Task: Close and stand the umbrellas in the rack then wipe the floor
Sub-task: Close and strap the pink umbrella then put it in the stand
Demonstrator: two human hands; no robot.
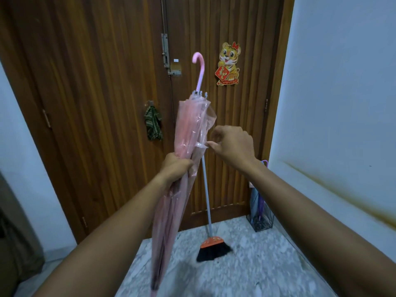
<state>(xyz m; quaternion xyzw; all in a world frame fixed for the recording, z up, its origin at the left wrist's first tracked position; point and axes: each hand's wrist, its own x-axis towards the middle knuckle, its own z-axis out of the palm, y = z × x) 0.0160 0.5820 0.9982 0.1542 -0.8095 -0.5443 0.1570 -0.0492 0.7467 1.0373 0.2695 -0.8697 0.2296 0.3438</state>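
1. We hold the pink umbrella (188,129) nearly upright in front of us. Its long axis runs from the tip, low beside our left forearm, up to the hooked handle (199,67) high against the wooden door (96,103), leaning slightly right at the top.
2. Our left hand (174,168) wraps round the gathered canopy about midway, fingers curled tight.
3. Our right hand (232,144) sits just right of the canopy and a little higher. Its fingers are curled, with thumb and forefinger seemingly pinching the small tie strap (201,145) that juts from the folds.
4. The rack (267,221) stands low to the right, in the corner by the white wall and well apart from the umbrella. Our right hand is the nearer one. Two closed umbrellas (258,202), blue and purple, already stand in it.
5. The canopy is thin, glossy, translucent plastic, crinkled and loose. We judge it slippery, so the strap should go round it first. The handle is smooth and hard, the rack is thin dark wire, and the floor (246,271) is mottled grey stone.
6. A broom (212,247) leans on the door, and a green checked cloth (152,123) hangs from a hook.
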